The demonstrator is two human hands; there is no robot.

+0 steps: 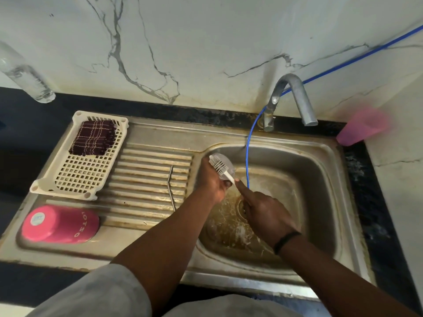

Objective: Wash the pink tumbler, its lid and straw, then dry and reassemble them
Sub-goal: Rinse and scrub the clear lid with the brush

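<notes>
The pink tumbler (60,224) lies on its side on the sink's drainboard at the near left, its base toward the left. A bent metal straw (170,186) rests on the drainboard ridges. My left hand (211,181) holds the clear lid (226,167) over the left edge of the basin. My right hand (263,210) grips the handle of a white bristle brush (219,165), whose head lies against the lid.
A cream plastic rack (75,177) with a folded dark checked cloth (95,137) sits on the drainboard's far left. A steel tap (295,99) and a blue hose (248,152) hang over the basin (320,179). A pink cup (361,128) stands at the far right; a glass bottle (25,76) at far left.
</notes>
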